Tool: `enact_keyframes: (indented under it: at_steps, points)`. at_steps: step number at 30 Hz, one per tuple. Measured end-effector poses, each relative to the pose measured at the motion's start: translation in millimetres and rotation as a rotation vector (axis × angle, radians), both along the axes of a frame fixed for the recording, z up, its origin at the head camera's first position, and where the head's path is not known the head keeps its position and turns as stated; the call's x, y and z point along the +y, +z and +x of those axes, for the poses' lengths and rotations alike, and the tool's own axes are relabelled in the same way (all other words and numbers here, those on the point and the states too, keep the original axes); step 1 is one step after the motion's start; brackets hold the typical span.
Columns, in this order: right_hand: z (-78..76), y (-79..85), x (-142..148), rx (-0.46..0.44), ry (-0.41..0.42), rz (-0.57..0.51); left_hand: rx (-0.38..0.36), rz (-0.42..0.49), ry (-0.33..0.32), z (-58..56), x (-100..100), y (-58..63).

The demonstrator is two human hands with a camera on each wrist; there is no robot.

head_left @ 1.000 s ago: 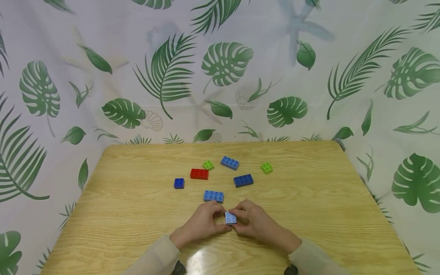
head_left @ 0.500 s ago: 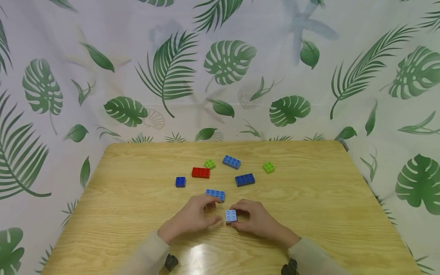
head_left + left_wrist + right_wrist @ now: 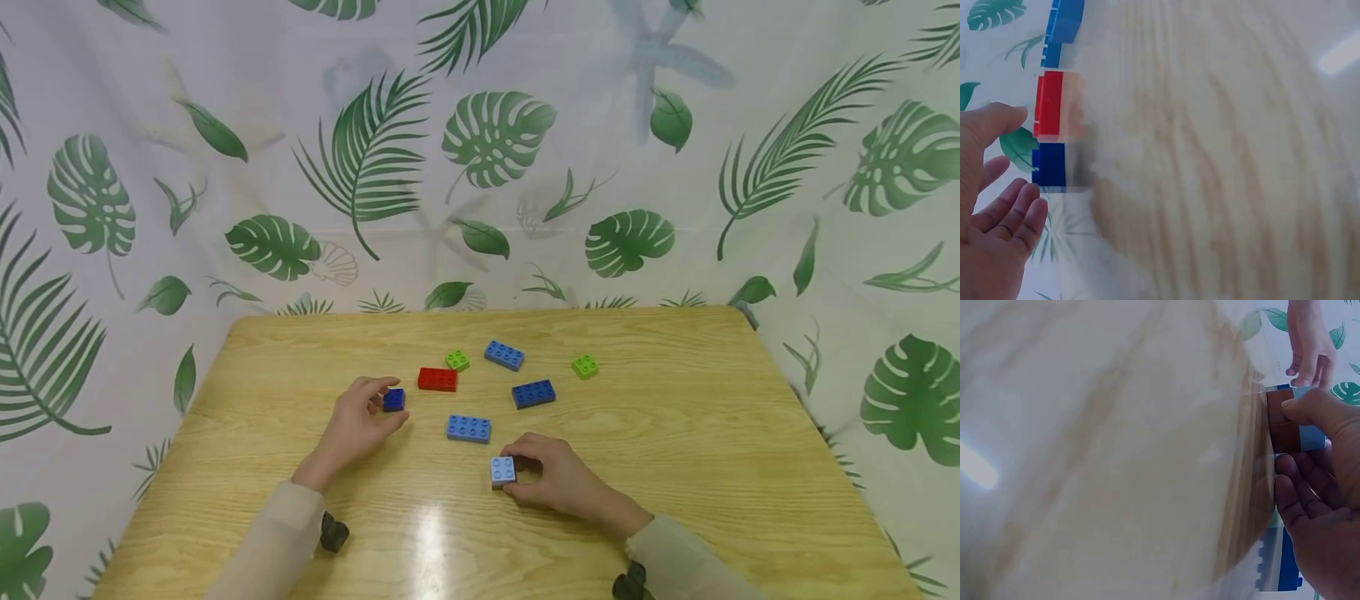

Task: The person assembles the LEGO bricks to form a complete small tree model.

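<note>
Well inside table edges (image 3: 637, 313), small blue brick (image 3: 393, 401)

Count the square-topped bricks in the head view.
4: dark blue brick by the left hand, light blue brick in the right hand, left green brick beside the red brick, right green brick farthest right. More may hide under the light blue one.

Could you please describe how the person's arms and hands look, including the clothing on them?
The person wears plain, long, light beige sleeves. The left grip and right grip are bare hands, without gloves. A small dark device shows beside each sleeve end.
</note>
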State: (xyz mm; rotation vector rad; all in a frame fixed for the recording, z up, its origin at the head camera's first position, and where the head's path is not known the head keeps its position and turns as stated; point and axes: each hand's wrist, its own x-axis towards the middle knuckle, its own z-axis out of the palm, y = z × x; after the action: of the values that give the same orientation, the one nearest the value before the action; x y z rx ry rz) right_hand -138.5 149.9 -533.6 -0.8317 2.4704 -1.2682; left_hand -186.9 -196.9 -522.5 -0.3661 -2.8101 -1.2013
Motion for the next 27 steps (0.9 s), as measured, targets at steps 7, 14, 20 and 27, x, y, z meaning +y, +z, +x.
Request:
enact_keyframes:
  at_steps: [7,14,20,27]
  points:
    - [-2.4,0.0,1,-0.040,0.002,-0.003,-0.013,-0.001,0.018,-6.6,-8,-9.3]
    - [-3.2,1.0,3,-0.067,0.001,0.009,-0.040,0.010,0.027,-14.8,-13,-19.1]
    - [-3.9,-1.3,3,-0.074,0.011,0.013,-0.065,0.026,0.029,-17.8,-15,-21.5]
    - [-4.8,-2.0,3,-0.081,0.014,0.014,-0.098,0.029,0.036,-15.6,-16,-17.5]
